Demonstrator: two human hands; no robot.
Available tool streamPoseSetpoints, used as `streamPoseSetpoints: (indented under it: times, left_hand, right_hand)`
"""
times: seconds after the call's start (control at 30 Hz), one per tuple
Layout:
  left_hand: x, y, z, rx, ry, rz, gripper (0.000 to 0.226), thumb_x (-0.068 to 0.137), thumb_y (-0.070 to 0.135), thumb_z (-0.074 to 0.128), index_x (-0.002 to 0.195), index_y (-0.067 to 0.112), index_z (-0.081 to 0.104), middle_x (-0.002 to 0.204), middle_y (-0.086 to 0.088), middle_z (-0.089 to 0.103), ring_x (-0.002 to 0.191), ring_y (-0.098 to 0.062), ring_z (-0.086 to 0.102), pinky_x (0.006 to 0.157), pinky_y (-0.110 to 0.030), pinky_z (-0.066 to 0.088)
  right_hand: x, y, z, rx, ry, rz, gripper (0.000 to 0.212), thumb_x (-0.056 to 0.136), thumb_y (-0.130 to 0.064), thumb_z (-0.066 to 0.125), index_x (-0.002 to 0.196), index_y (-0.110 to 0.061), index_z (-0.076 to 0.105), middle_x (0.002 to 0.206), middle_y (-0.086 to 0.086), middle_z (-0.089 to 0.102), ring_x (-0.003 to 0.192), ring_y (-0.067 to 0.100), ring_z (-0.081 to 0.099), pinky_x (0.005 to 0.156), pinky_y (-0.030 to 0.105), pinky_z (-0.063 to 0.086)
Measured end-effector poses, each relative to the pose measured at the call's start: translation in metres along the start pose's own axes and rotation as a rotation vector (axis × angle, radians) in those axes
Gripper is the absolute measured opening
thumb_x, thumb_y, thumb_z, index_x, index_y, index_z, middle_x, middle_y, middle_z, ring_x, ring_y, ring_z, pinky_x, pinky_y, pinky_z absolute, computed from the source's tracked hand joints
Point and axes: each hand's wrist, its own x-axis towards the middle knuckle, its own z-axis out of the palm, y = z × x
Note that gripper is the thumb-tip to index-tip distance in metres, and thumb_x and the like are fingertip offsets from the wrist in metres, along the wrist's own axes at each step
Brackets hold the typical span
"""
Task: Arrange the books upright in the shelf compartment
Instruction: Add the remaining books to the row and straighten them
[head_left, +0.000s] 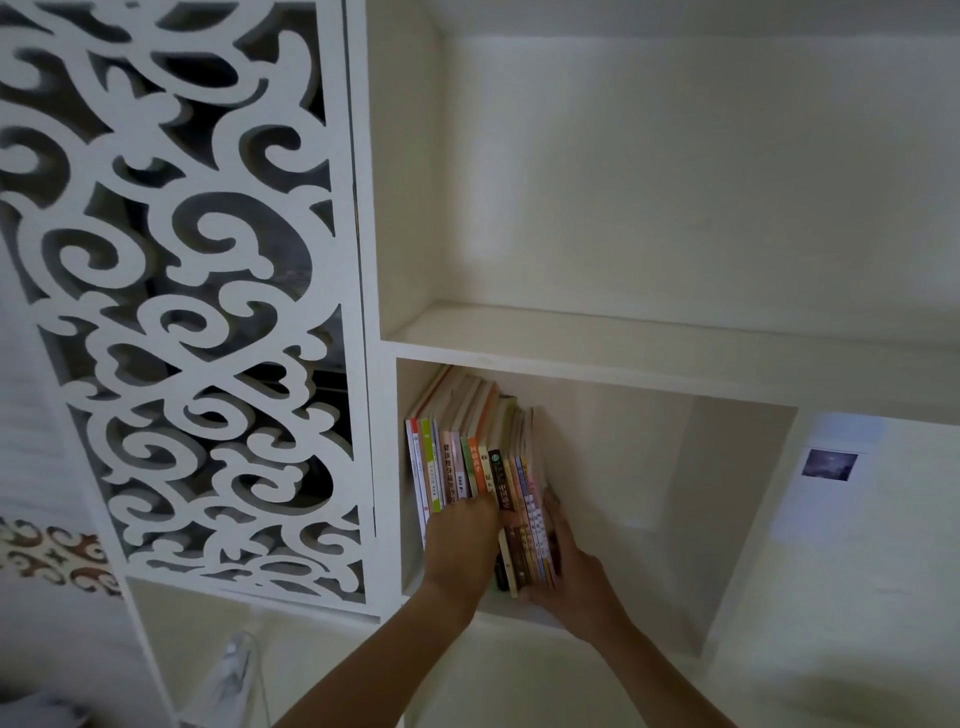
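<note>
While left hand (460, 540) presses the upright books (467, 462), right hand (569, 582) grips the rightmost books, forearms converging, shelf compartment (649, 493).

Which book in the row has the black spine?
The black-spined book stands mid-row, just right of the orange spine, between the left hand and right hand.

Dim, soft daylight reaches my shelf (649, 358); its compartments sink into shadow. The wide lens bends edges, and the fretwork panel (182, 260) on the left is blurred.
</note>
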Motion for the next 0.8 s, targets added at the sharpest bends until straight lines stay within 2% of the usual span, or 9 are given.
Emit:
streamPoseSetpoints:
  times: [0.07, 0.13, 0.2, 0.3, 0.4, 0.53, 0.67, 0.73, 0.8]
  left_hand:
    - [0.001, -0.003, 0.004, 0.062, 0.008, 0.013, 0.024, 0.100, 0.041, 0.058, 0.096, 0.023, 0.073, 0.090, 0.004, 0.076, 0.076, -0.012, 0.074, 0.066, -0.027, 0.060]
    - [0.002, -0.007, 0.005, 0.062, 0.008, 0.017, 0.020, 0.096, 0.039, 0.065, 0.092, 0.022, 0.074, 0.083, 0.003, 0.076, 0.068, -0.012, 0.074, 0.059, -0.026, 0.060]
    - [0.001, -0.010, 0.001, 0.024, 0.028, 0.023, 0.021, 0.089, 0.040, 0.075, 0.084, 0.019, 0.074, 0.073, 0.001, 0.074, 0.056, -0.013, 0.071, 0.049, -0.025, 0.056]
    - [-0.003, -0.010, -0.004, 0.000, 0.190, 0.090, 0.023, 0.079, 0.036, 0.085, 0.077, 0.018, 0.072, 0.061, 0.001, 0.070, 0.044, -0.011, 0.065, 0.040, -0.020, 0.049]
    - [-0.007, -0.013, -0.015, -0.155, 0.336, 0.074, 0.016, 0.097, 0.034, 0.066, 0.089, 0.020, 0.066, 0.074, 0.004, 0.067, 0.058, -0.008, 0.063, 0.053, -0.019, 0.051]
    - [-0.006, -0.028, -0.018, -0.212, 0.560, -0.072, 0.015, 0.101, 0.024, 0.058, 0.102, 0.009, 0.057, 0.099, -0.009, 0.058, 0.085, -0.018, 0.053, 0.071, -0.031, 0.051]
    - [-0.008, -0.032, -0.016, -0.103, 0.528, 0.014, 0.053, 0.109, 0.039, 0.023, 0.100, 0.005, 0.062, 0.100, -0.013, 0.059, 0.086, -0.022, 0.055, 0.075, -0.034, 0.056]
    - [-0.008, -0.032, -0.019, -0.071, 0.510, 0.037, 0.052, 0.107, 0.037, 0.025, 0.100, 0.004, 0.064, 0.099, -0.015, 0.060, 0.085, -0.023, 0.056, 0.075, -0.032, 0.054]
    - [-0.008, -0.032, -0.018, -0.057, 0.475, 0.031, 0.032, 0.100, 0.032, 0.044, 0.102, 0.005, 0.062, 0.100, -0.015, 0.059, 0.086, -0.024, 0.056, 0.076, -0.032, 0.055]
  right_hand:
    - [0.006, -0.001, 0.004, 0.015, 0.026, 0.021, 0.133, 0.071, -0.028, 0.088, 0.155, -0.053, -0.012, 0.133, -0.012, 0.065, 0.105, 0.007, 0.070, 0.086, 0.016, 0.054]
    - [0.010, -0.004, 0.012, 0.027, 0.026, 0.029, 0.127, 0.073, -0.027, 0.086, 0.160, -0.044, -0.006, 0.133, -0.009, 0.067, 0.108, 0.008, 0.069, 0.083, 0.010, 0.050]
    - [0.012, -0.006, 0.022, 0.032, 0.035, 0.009, 0.121, 0.076, -0.024, 0.083, 0.161, -0.041, -0.002, 0.139, -0.010, 0.063, 0.117, 0.009, 0.066, 0.091, 0.013, 0.049]
    - [0.012, -0.011, 0.026, 0.012, 0.023, -0.021, 0.115, 0.082, -0.021, 0.080, 0.161, -0.041, -0.003, 0.147, -0.011, 0.056, 0.126, 0.010, 0.060, 0.102, 0.019, 0.046]
    - [0.016, -0.014, 0.023, -0.038, -0.015, -0.025, 0.113, 0.085, -0.024, 0.078, 0.161, -0.035, -0.005, 0.152, -0.006, 0.052, 0.130, 0.017, 0.059, 0.105, 0.027, 0.047]
    - [0.020, -0.016, 0.019, -0.082, -0.052, -0.024, 0.114, 0.081, -0.033, 0.079, 0.159, -0.037, -0.004, 0.151, -0.004, 0.053, 0.131, 0.018, 0.058, 0.110, 0.036, 0.048]
    - [0.023, -0.012, 0.018, -0.089, -0.052, -0.029, 0.125, 0.071, -0.044, 0.081, 0.158, -0.043, -0.009, 0.147, -0.010, 0.055, 0.127, 0.017, 0.061, 0.106, 0.043, 0.052]
    - [0.022, -0.011, 0.021, -0.097, -0.031, -0.035, 0.132, 0.069, -0.042, 0.083, 0.157, -0.043, -0.015, 0.145, -0.012, 0.056, 0.123, 0.017, 0.063, 0.100, 0.039, 0.054]
    - [0.020, -0.012, 0.024, -0.097, -0.009, -0.030, 0.132, 0.071, -0.033, 0.085, 0.158, -0.041, -0.015, 0.145, -0.010, 0.056, 0.122, 0.016, 0.064, 0.100, 0.035, 0.054]
